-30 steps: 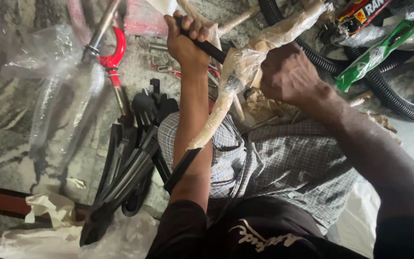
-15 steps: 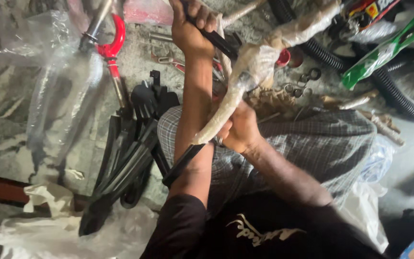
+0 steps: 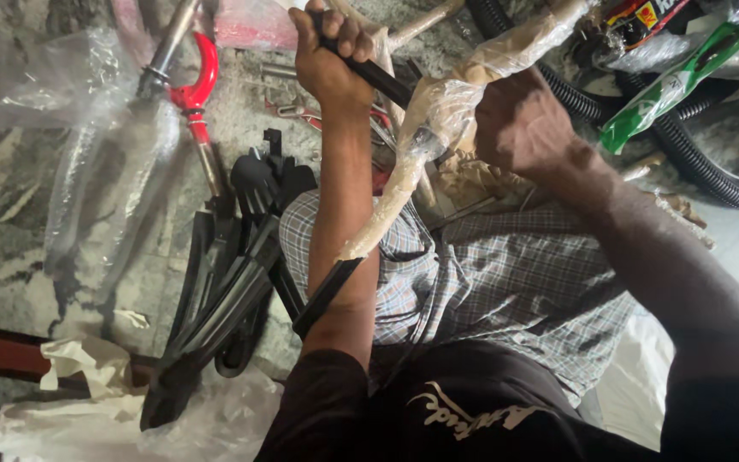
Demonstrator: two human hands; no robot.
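At twelve o'clock a black grip (image 3: 369, 73) meets a handlebar (image 3: 404, 171) wrapped in tan paper and clear film. At ten o'clock, a red hook (image 3: 198, 81); at eight, black plastic parts (image 3: 233, 265). Checked grey-white shorts (image 3: 506, 291) sit at centre, a green-wrapped tube (image 3: 677, 81) at two, on grey marbled floor (image 3: 10, 205).
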